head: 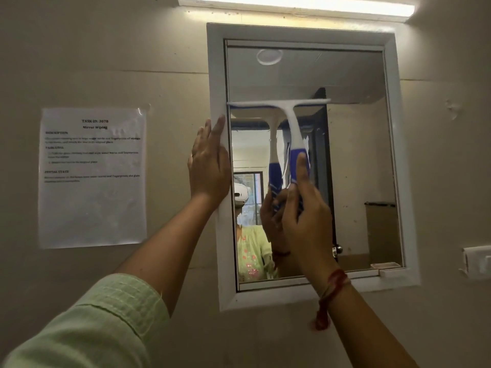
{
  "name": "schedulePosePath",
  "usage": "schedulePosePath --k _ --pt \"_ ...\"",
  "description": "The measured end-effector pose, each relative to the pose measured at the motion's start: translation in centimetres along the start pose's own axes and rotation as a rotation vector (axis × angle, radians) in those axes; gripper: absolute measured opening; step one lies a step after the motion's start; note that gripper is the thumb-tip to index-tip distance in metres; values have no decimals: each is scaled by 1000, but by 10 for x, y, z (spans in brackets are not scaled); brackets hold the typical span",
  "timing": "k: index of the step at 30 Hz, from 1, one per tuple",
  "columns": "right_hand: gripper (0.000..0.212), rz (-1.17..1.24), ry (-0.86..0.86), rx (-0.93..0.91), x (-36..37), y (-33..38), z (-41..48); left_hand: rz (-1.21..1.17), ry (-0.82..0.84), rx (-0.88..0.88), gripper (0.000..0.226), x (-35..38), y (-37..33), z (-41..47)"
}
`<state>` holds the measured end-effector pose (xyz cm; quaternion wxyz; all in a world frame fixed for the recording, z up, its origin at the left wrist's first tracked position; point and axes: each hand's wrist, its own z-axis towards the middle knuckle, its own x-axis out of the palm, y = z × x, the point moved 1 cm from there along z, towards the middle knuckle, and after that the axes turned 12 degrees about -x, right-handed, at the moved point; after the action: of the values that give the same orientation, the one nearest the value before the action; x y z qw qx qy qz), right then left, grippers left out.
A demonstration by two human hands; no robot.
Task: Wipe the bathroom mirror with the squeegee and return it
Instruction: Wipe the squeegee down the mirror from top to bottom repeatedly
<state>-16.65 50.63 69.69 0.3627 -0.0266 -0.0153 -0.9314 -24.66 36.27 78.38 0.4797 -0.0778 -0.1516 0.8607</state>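
A white-framed mirror (358, 155) hangs on the beige wall. A white squeegee (289, 112) with a blue grip lies against the glass, its blade level across the left upper half of the mirror. My right hand (305, 213) grips the blue handle from below, index finger stretched up along it. My left hand (210, 166) rests flat, fingers straight, on the mirror's left frame. The glass reflects the squeegee, my hand and a person in a light green top.
A printed task sheet (93, 179) is taped to the wall left of the mirror. A tube light (295, 5) glows above the frame. A white switch plate (477, 261) sits on the wall at the right. A small white tab (393, 273) sticks out at the frame's lower right.
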Motion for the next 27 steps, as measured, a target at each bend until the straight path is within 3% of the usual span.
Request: schedulePosePath --k 7,14,21,27 --pt "52 47 -53 14 2 -2 35 -15 -11 -9 46 1 1 0" --pt "50 -53 -19 -19 -3 -2 -31 -27 -11 2 44 0 1 1" --pt "53 39 -27 8 -2 -4 5 -21 -1 0 44 0 0 -1" --pt "52 -27 18 10 -5 4 -59 -20 9 6 44 0 0 -1"
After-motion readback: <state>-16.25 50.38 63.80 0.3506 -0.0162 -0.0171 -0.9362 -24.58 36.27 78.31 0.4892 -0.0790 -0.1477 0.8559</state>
